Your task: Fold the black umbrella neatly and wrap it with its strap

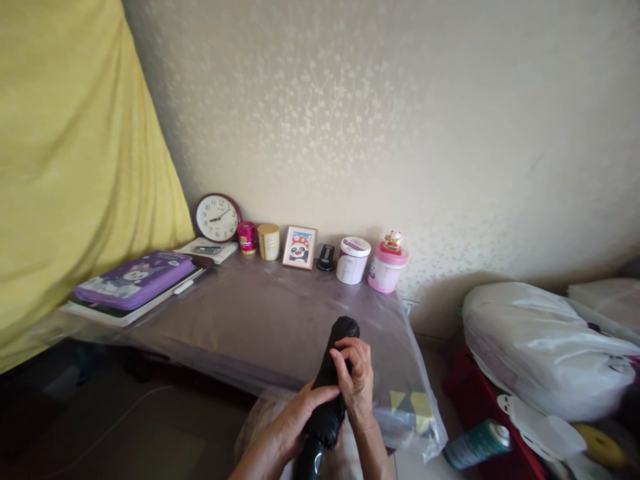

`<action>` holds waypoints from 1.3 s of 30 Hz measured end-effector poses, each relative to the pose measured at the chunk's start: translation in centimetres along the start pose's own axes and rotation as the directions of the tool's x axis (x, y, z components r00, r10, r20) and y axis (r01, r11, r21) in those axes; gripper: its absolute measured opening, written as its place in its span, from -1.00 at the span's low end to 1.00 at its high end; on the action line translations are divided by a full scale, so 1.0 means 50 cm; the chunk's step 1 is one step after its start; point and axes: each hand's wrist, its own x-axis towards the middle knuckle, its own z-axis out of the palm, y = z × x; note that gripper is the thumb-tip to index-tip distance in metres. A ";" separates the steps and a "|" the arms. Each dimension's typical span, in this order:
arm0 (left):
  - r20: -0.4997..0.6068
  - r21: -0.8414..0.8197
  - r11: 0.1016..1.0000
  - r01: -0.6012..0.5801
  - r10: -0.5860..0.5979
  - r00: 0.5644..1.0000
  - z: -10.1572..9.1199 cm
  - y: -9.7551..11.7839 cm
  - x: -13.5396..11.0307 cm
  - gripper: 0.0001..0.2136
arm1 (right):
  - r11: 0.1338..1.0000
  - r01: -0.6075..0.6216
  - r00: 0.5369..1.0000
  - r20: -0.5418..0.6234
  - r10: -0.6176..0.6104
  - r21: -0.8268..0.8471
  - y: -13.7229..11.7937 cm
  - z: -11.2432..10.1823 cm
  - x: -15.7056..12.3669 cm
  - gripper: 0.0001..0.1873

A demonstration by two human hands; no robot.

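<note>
On my feed the umbrella (327, 371) is compact, black and folded down, sitting low and just right of center, in front of the table (260, 313); its top end overlaps the tabletop in view, and I can't tell whether it touches it. Top end is blunt and rounded, tipped away from the wearer and slightly right. Canopy fabric is matte, creased and bunched along the shaft, not smooth; lower end flares into a ruffled, gathered edge. Below that, a smooth glossy black handle (311, 459) with a bright highlight, cut off by the bottom of my view. Left hand (296, 412) is wrapped around the canopy's lower half, thumb lying across the front; most of its fingers are hidden behind the fabric. Right hand (359, 387) is on the upper half from the right side, fingers curled, thumb and index tips close together with a narrow gap. Can't tell whether those tips pinch a bit of fabric or a strap; too dark there. Tabletop has a clear plastic cover hanging past the near edge. Along the wall behind: clock (218, 218), framed panda picture (299, 247), white tub (353, 261), pink-lidded tub (387, 272). Purple case (135, 280) at left, lying on books. Green spray can (477, 445) at lower right, well apart from both hands.
</note>
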 end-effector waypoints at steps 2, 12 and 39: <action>-0.004 -0.013 1.000 -0.002 0.002 1.000 -0.006 -0.002 0.002 -0.72 | 0.999 -0.024 1.000 0.008 0.024 -0.025 0.004 -0.006 0.001 -0.82; -0.009 0.066 0.995 -0.073 0.074 0.997 -0.048 -0.002 0.020 -0.58 | 0.708 -0.565 0.825 0.314 0.470 0.424 -0.008 -0.038 -0.003 -0.64; 0.020 0.469 0.776 -0.423 0.469 0.883 -0.040 0.018 0.038 -0.58 | 0.879 -0.377 0.851 0.485 0.203 0.293 -0.026 -0.056 -0.009 -0.79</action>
